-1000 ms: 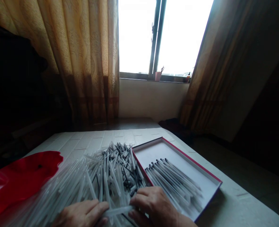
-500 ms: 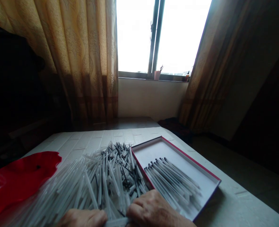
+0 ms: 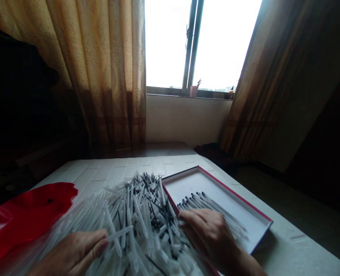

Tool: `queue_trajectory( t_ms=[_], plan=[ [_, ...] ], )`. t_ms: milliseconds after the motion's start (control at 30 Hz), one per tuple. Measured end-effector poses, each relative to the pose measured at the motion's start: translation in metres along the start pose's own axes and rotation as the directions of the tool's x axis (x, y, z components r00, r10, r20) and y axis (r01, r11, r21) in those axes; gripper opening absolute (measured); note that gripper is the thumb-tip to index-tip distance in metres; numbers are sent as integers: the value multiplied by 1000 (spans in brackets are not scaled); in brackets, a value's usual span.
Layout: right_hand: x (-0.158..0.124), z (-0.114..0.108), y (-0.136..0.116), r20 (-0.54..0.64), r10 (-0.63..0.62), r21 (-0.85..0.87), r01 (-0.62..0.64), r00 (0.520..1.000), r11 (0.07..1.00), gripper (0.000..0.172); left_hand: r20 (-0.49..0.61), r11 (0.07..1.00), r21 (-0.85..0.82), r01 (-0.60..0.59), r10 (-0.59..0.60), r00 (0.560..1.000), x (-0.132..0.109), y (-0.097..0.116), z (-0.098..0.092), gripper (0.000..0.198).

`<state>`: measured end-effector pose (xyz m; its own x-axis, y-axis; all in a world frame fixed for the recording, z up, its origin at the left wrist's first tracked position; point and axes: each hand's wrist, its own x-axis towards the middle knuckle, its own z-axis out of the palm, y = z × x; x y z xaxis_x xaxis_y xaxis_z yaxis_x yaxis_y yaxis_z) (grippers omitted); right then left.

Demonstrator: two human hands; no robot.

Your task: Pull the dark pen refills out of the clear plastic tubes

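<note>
nearest, the left hand (image 3: 72, 253) lies at the near edge of the pile of tubes (image 3: 138, 218), thumb and forefinger pinched on one clear tube (image 3: 119, 232) that sticks out to the right. the right hand (image 3: 212, 234) is flat and open, palm down over the near ends of the row of pens (image 3: 200, 200) in the red-rimmed box (image 3: 245, 209), gripping nothing that shows. the pile sits between both hands on the worktop (image 3: 106, 172). a red sheet (image 3: 23, 218) lies left, a window (image 3: 204, 42) beyond.
</note>
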<state>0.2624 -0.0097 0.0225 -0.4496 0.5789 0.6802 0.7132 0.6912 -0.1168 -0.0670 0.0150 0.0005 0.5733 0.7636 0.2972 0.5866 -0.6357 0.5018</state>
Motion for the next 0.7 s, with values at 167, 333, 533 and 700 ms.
queue_trajectory(
  t_ms=[167,333,533,700],
  plan=[
    [2,-3,-2,1,142,182,-140,990,973,25,-51,997,-64,43,-47,998,10,10,-13,35],
    [2,4,0,25,317,136,-318,948,938,30,-245,995,19,102,-94,965,7,8,-15,27],
    [-3,23,12,122,386,-134,-370,914,919,19,-295,963,71,258,-227,928,3,-13,-13,29],
    [-4,32,6,177,380,-341,-305,908,889,9,-245,932,110,344,-310,919,6,-13,-6,31]
  ],
)
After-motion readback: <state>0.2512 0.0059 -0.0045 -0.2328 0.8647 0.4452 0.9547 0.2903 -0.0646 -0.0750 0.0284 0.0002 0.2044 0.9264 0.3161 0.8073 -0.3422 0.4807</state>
